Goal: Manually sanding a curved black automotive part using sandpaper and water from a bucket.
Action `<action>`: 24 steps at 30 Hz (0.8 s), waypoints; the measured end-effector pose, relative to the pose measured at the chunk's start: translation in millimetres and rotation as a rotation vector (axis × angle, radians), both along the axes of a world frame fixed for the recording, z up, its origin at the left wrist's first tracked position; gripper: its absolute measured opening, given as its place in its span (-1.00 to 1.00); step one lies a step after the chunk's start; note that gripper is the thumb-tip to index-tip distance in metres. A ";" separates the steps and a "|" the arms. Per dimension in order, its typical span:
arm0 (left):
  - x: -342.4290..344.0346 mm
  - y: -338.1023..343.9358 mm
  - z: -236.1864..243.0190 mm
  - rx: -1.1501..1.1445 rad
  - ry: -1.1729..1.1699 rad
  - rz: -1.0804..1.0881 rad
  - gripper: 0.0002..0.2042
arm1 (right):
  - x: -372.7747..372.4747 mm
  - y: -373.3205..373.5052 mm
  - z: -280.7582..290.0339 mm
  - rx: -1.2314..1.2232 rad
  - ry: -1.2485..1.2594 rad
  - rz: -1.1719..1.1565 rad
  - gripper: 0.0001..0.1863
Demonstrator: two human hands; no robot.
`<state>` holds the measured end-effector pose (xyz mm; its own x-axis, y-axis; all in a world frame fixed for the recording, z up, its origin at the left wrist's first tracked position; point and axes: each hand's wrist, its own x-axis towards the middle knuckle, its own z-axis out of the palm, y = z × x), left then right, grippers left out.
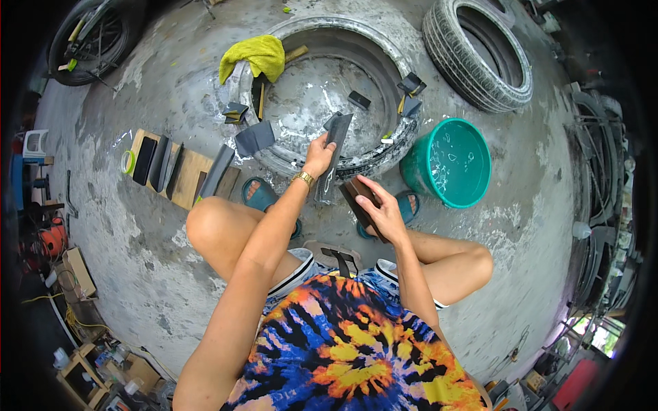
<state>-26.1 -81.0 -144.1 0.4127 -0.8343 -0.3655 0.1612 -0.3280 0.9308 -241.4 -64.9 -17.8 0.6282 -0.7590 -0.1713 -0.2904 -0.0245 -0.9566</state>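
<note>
Lying to the left of the left hand (318, 157) was one wooden board (190, 175), bearing at least four dark pieces (158, 163). Beyond this hand, one yellow-green cloth (255, 56) hung over one large tyre-like ring (329, 24). The left hand was pinching one grey strip (338, 152) at its right side; the strip's long axis pointed away from the person, leaning a little rightward. The right hand (384, 211) was gripping one brown block (356, 198), whose long axis pointed away and slightly leftward. Beyond the right hand, to its right, stood one green bucket (415, 164), and farther, one tyre (473, 65).
</note>
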 end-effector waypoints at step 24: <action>-18.8 -6.6 43.4 0.102 -0.280 -0.067 -0.61 | 31.4 28.2 -10.9 -0.487 0.389 -0.032 -0.53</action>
<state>-44.9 -87.6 -100.6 0.4542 -0.8281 -0.3285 -0.1224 -0.4232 0.8977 -210.0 -36.7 -28.7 0.5654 -0.8247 -0.0125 -0.6230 -0.4171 -0.6617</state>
